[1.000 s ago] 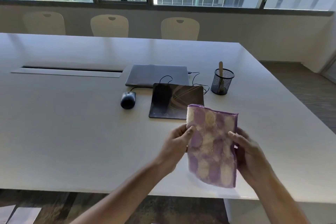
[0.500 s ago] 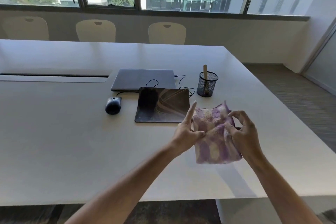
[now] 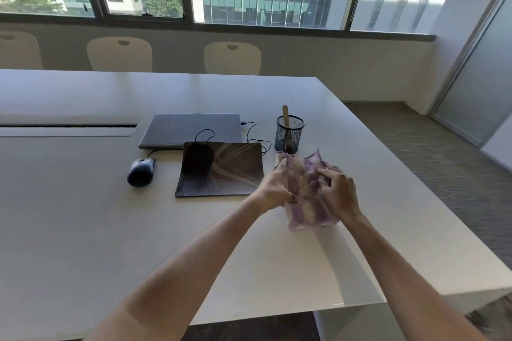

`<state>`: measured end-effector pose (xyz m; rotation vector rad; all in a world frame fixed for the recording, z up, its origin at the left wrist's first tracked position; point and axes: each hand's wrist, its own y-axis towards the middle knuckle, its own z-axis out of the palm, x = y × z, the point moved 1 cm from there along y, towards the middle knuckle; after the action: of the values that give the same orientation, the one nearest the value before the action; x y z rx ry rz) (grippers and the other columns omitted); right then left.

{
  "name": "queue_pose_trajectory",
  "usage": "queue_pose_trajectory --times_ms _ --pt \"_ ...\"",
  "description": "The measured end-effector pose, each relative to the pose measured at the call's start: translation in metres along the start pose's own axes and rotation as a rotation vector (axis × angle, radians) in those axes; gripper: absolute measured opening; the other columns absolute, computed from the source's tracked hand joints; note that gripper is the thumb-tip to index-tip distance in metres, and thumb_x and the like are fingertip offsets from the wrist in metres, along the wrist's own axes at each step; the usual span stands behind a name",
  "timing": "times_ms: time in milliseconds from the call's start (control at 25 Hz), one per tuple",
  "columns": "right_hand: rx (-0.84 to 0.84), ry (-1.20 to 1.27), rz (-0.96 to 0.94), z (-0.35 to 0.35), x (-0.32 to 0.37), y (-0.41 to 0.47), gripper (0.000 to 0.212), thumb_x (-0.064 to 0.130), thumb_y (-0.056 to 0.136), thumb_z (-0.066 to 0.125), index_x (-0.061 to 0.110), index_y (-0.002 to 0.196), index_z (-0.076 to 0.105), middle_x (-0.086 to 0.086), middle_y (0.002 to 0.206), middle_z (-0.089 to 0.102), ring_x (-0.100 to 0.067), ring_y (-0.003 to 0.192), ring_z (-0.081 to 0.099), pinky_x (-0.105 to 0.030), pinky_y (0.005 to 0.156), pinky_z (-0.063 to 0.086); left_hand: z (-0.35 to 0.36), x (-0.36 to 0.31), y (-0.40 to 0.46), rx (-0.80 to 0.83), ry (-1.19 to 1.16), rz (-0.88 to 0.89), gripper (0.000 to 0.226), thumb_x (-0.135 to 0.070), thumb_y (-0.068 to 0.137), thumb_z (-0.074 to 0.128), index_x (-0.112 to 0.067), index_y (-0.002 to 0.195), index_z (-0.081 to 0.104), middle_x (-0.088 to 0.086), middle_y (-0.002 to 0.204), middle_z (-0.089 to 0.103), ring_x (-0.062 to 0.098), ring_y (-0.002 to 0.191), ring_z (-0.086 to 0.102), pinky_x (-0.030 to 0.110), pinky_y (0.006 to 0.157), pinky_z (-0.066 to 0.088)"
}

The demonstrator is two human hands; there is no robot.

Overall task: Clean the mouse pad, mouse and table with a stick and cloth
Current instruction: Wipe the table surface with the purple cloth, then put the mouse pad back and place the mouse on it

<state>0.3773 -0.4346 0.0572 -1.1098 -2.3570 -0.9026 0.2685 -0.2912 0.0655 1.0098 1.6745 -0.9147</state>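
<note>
A purple and cream checked cloth (image 3: pixel 306 194) is bunched between both my hands above the white table (image 3: pixel 83 230). My left hand (image 3: pixel 273 189) grips its left side and my right hand (image 3: pixel 339 192) grips its right side. Just left of the cloth, a dark mouse pad (image 3: pixel 219 171) lies flat on the table. A black wired mouse (image 3: pixel 140 171) sits on the table to the left of the pad. A wooden stick (image 3: pixel 285 115) stands in a black mesh cup (image 3: pixel 289 134) beyond the cloth.
A closed grey laptop (image 3: pixel 191 129) lies behind the pad with black cables (image 3: pixel 253 133) trailing from it. A cable slot (image 3: pixel 66 130) runs along the table's left. Three pale chairs (image 3: pixel 232 57) stand at the far side. The table's right edge (image 3: pixel 415 183) drops to carpet.
The cloth hung flat and upright between my hands a second ago; it is now crumpled and lower. Both hands have moved away from me, closer to the mesh cup.
</note>
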Motion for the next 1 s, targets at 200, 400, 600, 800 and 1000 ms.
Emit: queue_pose_trajectory --times_ms 200,400,600,800,1000 --pt "0.067 -0.133 0.015 0.015 -0.006 0.006 0.027 0.007 0.088 0.058 0.008 0.112 0.072 -0.008 0.135 0.060 -0.034 0.111 0.062 -0.039 0.089 0.049 0.003 0.003 0.010 -0.060 0.449 0.024 0.110 -0.016 0.072 0.079 -0.020 0.154 0.007 0.008 0.160 0.015 0.030 0.137 0.036 0.030 0.105 0.036" --pt "0.062 -0.369 -0.034 0.023 -0.008 0.001 0.029 0.024 0.092 0.058 0.017 0.118 0.069 -0.006 0.138 0.058 -0.032 0.113 0.062 -0.041 0.095 0.046 0.011 0.005 0.011 -0.199 0.970 0.209 0.093 -0.059 0.083 0.058 -0.019 0.153 0.011 0.006 0.161 0.001 0.034 0.140 0.022 0.055 0.108 0.030" --pt "0.320 -0.459 -0.238 0.031 -0.014 0.000 0.039 0.035 0.101 0.042 0.026 0.137 0.054 0.008 0.157 0.035 -0.013 0.146 0.026 -0.042 0.118 0.012 0.014 0.023 0.025 -0.010 1.114 0.143 0.080 -0.064 0.091 0.033 -0.022 0.154 0.008 0.000 0.162 0.001 0.022 0.148 -0.011 0.059 0.112 -0.012" --pt "0.408 -0.449 -0.164 0.034 -0.016 0.000 0.046 0.043 0.103 0.035 0.030 0.147 0.041 0.012 0.158 0.031 -0.009 0.147 0.021 -0.042 0.119 0.007 0.011 0.040 0.026 0.053 1.087 0.088 0.078 -0.068 0.092 0.023 -0.022 0.154 0.009 -0.004 0.162 0.001 0.017 0.148 -0.010 0.056 0.111 -0.015" --pt "0.256 -0.420 -0.249 0.040 0.013 0.012 0.045 0.042 0.097 0.048 0.023 0.137 0.054 0.003 0.144 0.052 -0.016 0.140 0.037 -0.043 0.116 0.020 -0.033 0.039 0.018 -0.088 0.889 0.130 0.076 -0.066 0.092 0.030 -0.019 0.152 0.022 -0.003 0.161 0.013 0.017 0.148 0.000 0.054 0.116 -0.003"
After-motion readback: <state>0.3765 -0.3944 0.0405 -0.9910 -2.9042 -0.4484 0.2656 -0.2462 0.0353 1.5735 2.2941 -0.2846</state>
